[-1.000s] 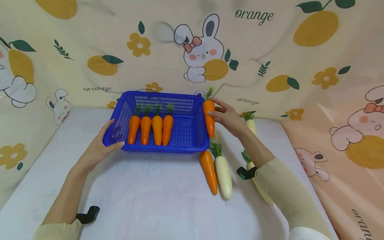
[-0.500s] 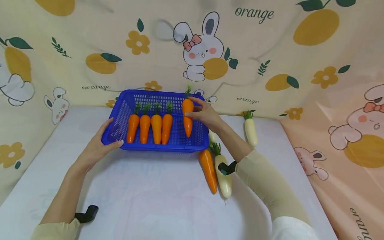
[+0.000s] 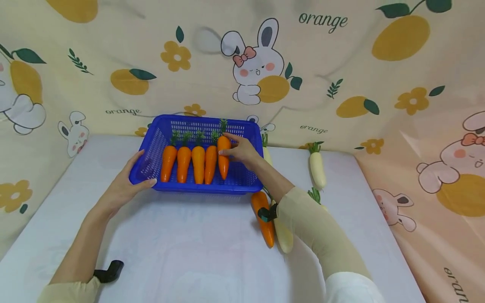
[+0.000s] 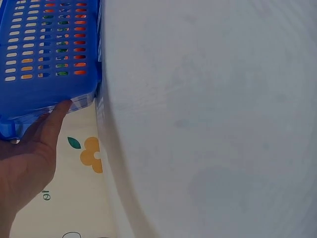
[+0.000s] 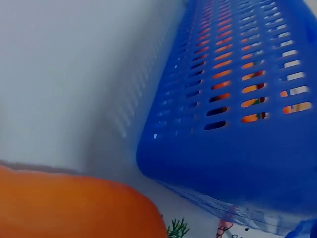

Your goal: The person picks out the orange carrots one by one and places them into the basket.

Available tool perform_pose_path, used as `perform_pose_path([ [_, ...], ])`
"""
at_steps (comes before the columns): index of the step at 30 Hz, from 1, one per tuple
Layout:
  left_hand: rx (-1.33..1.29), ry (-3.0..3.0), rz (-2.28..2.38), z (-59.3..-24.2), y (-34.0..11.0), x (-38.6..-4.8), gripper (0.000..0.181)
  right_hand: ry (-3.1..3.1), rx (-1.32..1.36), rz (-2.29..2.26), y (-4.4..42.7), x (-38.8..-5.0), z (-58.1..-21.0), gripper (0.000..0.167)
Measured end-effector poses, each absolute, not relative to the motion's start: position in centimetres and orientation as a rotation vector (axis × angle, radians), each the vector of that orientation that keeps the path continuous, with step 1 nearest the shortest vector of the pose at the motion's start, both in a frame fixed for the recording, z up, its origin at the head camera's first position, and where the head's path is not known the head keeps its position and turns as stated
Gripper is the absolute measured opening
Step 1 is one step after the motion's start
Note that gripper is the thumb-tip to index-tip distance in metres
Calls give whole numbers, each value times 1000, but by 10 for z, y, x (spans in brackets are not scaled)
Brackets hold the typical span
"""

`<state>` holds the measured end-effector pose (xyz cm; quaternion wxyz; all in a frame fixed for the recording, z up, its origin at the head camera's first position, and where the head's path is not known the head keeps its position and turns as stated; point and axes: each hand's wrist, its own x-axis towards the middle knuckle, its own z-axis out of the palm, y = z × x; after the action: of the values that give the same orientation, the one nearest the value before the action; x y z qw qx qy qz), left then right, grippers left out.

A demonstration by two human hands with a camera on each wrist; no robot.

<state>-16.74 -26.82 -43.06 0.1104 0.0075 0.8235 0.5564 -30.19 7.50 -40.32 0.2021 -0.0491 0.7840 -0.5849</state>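
A blue plastic basket (image 3: 204,188) holds a row of several orange carrots (image 3: 184,164) with green tops. My left hand (image 3: 119,189) grips its left end, thumb at the front corner; the left wrist view shows this hand (image 4: 29,163) against the basket wall (image 4: 49,94). Inside the basket my right hand (image 3: 242,152) pinches another carrot (image 3: 224,162) by its upper part, just right of the row. That carrot hangs upright, tip down. In the right wrist view the right hand is hidden; the basket's perforated side (image 5: 223,163) fills much of the picture.
One carrot (image 3: 259,204) lies on the white table (image 3: 182,252) below my right forearm, seen large as an orange carrot (image 5: 74,208) in the right wrist view. A white radish (image 3: 283,235) lies beside it. Another radish (image 3: 317,168) lies farther right; the sleeve partly covers one more.
My right hand has carried the carrot leftward, from over the basket's right rim to beside the row, and lower. The left hand keeps its place on the basket.
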Motion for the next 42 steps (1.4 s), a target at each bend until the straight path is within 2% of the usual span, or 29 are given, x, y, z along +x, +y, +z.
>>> perform_pose_path([
  [12,3,2421,1583,-435,-270,-170,100,2224,21,-1413,69,-306,-412,71],
  [25,15,2424,1616,-429,-267,-165,97,2213,-24,-1434,69,-299,-409,78],
  [31,36,2423,1611,-431,-268,-167,98,2181,-68,-1556,82,-283,-400,76],
  [37,17,2432,1587,-434,-270,-170,98,2206,-213,-1615,104,-258,-384,65],
  [42,13,2423,1595,-433,-269,-168,98,2252,-236,-1655,128,-232,-377,54],
])
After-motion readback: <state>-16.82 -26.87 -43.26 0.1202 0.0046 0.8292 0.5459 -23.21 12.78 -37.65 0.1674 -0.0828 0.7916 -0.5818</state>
